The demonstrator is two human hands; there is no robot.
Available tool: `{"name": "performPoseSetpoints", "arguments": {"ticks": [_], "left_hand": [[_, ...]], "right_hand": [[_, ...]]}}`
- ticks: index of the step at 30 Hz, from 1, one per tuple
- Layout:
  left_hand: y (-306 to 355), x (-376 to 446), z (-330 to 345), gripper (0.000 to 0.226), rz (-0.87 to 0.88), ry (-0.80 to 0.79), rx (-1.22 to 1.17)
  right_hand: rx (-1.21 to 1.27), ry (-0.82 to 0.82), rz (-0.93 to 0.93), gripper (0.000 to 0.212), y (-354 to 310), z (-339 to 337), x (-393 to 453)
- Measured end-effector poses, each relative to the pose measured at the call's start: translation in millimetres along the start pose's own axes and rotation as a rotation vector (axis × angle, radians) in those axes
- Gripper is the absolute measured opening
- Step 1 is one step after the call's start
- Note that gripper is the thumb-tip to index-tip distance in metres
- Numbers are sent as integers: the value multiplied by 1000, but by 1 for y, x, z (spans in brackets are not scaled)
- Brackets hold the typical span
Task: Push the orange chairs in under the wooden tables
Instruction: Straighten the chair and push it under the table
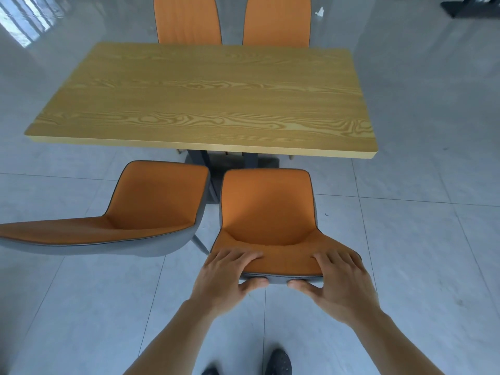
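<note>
Your fingers (243, 257) on both hands are clamped over the orange chair (266, 209) backrest's top edge, thumbs underneath; seat front sits just short of the worktop (200, 104) edge.

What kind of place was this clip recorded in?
Probably a canteen or small eatery: a wooden table on a dark pedestal, four matching orange chairs set two to a side, a glossy tiled floor, and another table's base at far right.
</note>
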State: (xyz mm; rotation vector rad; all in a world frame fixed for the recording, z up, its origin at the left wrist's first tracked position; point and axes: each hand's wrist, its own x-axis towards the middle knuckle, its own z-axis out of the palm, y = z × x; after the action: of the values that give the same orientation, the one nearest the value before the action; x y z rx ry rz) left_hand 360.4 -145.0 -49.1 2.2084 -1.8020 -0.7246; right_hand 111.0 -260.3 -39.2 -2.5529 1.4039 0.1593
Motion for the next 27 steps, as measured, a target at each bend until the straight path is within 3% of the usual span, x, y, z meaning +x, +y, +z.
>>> {"name": "performPoseSetpoints", "arguments": {"ticks": [9, 22, 27], "left_hand": [[-32, -14, -13, 72, 58, -8, 0], [-32, -11, -11, 77, 40, -15, -12], [-24, -15, -7, 68, 53, 9, 11]], "right_hand": [[87, 74, 15, 93, -35, 16, -12], [97, 142, -17, 86, -33, 16, -13], [63, 127, 5, 90, -30, 18, -19]]}}
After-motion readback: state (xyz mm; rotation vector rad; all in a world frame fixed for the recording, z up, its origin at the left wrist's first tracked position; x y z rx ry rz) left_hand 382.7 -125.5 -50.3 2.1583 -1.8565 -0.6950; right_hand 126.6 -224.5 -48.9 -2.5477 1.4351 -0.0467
